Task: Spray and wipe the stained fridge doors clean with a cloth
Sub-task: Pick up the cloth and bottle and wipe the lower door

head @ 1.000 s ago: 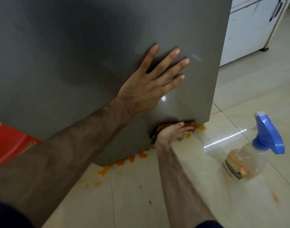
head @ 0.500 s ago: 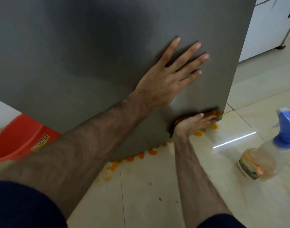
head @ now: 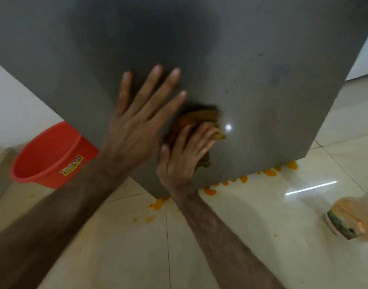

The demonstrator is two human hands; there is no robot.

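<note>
The grey fridge door [head: 252,59] fills the upper part of the head view. My left hand [head: 137,122] lies flat on it with fingers spread and holds nothing. Just to its right, my right hand [head: 185,157] presses an orange-stained brown cloth [head: 196,118] against the lower part of the door, a little above its bottom edge. The clear spray bottle [head: 354,217] lies on the floor at the right edge; its blue head is out of frame.
Orange stains [head: 268,173] run along the tiled floor under the door's bottom edge, with more drips [head: 156,205] near my right wrist. A red bucket [head: 47,155] stands on the floor at the left, beside a white wall.
My right hand has slid the cloth up from the door's bottom right corner onto the door face, closer to my left hand. The view has shifted left, pushing the bottle to the edge.
</note>
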